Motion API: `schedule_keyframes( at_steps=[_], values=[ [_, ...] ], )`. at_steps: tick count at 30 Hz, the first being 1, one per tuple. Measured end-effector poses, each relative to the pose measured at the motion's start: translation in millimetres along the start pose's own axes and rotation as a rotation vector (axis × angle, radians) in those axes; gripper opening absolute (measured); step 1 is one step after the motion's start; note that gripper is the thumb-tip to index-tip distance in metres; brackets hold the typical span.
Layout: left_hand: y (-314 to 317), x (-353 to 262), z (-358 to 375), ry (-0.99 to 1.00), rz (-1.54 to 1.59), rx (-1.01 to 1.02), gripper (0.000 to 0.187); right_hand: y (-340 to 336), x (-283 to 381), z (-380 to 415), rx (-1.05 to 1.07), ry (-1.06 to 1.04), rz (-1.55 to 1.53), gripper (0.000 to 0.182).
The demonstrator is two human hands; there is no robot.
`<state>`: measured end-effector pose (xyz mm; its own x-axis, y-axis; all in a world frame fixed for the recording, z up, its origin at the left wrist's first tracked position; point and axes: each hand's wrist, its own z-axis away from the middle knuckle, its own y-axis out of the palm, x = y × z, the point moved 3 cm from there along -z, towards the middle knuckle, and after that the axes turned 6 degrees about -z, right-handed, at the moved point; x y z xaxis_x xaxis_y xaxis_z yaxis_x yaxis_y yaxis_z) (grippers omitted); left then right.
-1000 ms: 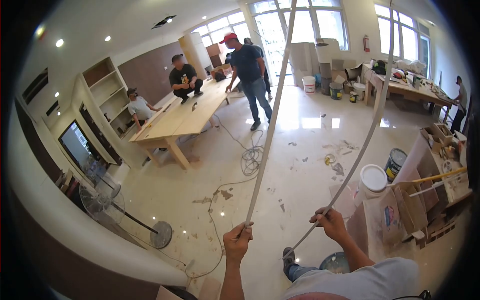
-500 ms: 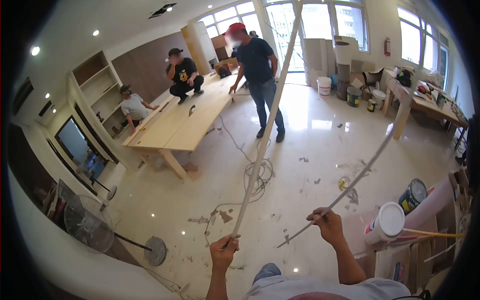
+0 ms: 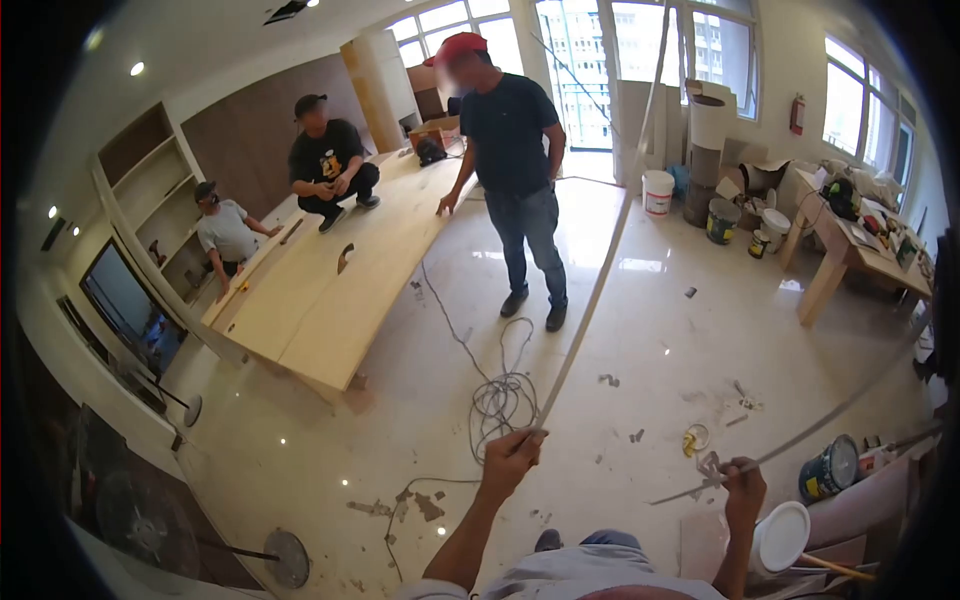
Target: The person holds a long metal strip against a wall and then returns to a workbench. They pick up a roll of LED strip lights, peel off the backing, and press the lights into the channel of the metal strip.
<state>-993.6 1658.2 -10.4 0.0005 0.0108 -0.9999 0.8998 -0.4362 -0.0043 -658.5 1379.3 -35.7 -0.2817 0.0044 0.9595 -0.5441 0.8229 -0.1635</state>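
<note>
My left hand point(image 3: 510, 465) is closed around the lower end of a long, thin, pale strip point(image 3: 605, 275). That strip slants up and away over the floor to the top of the view. Lower down on the right, my right hand point(image 3: 743, 492) pinches a second long thin strip point(image 3: 835, 410), which looks darker. Its short near end points left past my fingers, and its far part curves up toward the right edge. The two strips are apart from each other. The exact material of either strip cannot be made out.
A wooden table point(image 3: 300, 330) stands left, one person point(image 3: 328, 160) crouching on it, others beside it. A coiled cable point(image 3: 503, 403) and scraps lie on the floor. Buckets point(image 3: 780, 537) stand at right, a cluttered workbench point(image 3: 850, 235) behind, a fan point(image 3: 148, 520) at lower left.
Both hands have shifted right with their strips, the right one also downward. The right strip now lies flatter. The view has moved nearer the table, and the crouching person's hand has dropped from the face.
</note>
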Motion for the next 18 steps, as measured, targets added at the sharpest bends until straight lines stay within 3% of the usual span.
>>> schedule_keyframes(
  at_steps=[7,10,12,13,18],
  values=[
    [96,-25,-223,0.045,0.081,0.117,0.021,4,-98,-133,-0.185,0.116,0.038,0.013],
    [132,-17,-318,0.112,0.119,0.098,0.02,26,-113,-226,-0.158,0.08,0.16,0.012],
    [152,-29,-372,0.081,0.071,0.058,0.02,46,-111,-299,-0.14,0.167,0.072,0.014],
    [164,-36,-401,0.114,0.08,0.045,0.02,49,-129,-338,-0.106,0.101,0.175,0.015],
    [200,-53,-523,0.177,0.141,-0.036,0.021,105,-120,-517,0.047,0.111,0.02,0.014]
  ],
)
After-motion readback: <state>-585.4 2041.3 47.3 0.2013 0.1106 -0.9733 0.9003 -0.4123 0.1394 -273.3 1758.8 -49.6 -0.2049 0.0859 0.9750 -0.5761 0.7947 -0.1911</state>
